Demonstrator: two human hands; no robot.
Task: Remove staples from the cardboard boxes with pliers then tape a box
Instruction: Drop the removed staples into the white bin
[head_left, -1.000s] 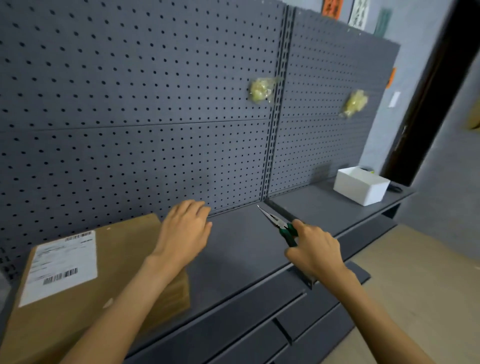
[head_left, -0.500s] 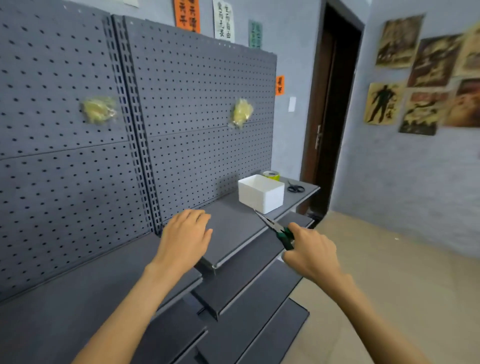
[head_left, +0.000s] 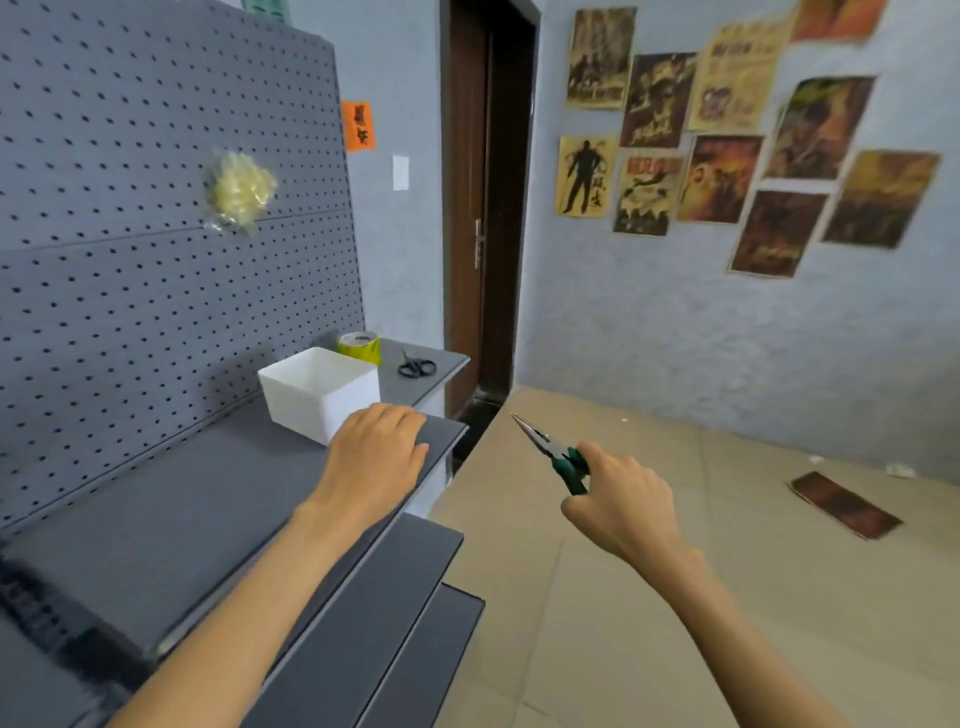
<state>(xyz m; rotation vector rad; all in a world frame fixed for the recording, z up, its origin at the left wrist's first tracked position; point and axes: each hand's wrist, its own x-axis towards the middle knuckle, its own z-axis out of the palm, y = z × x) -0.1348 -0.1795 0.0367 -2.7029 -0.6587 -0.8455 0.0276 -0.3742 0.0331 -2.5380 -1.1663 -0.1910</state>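
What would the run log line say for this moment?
right hand: grips pliers | left hand: open over shelf | cardboard box: not in view

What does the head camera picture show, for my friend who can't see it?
A person's right hand grips green-handled pliers, tips pointing up and away, over a tan floor. The left hand is over a grey shelf, near a white bin, yellow tape and scissors.

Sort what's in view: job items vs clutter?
Job:
- pliers, gripped in the right hand
- yellow tape roll at the shelf's far end
- left hand, open above the shelf
No cardboard box in view now.

Lying about:
- white bin
- scissors
- plastic bag on the pegboard
- posters
- dark card on the floor
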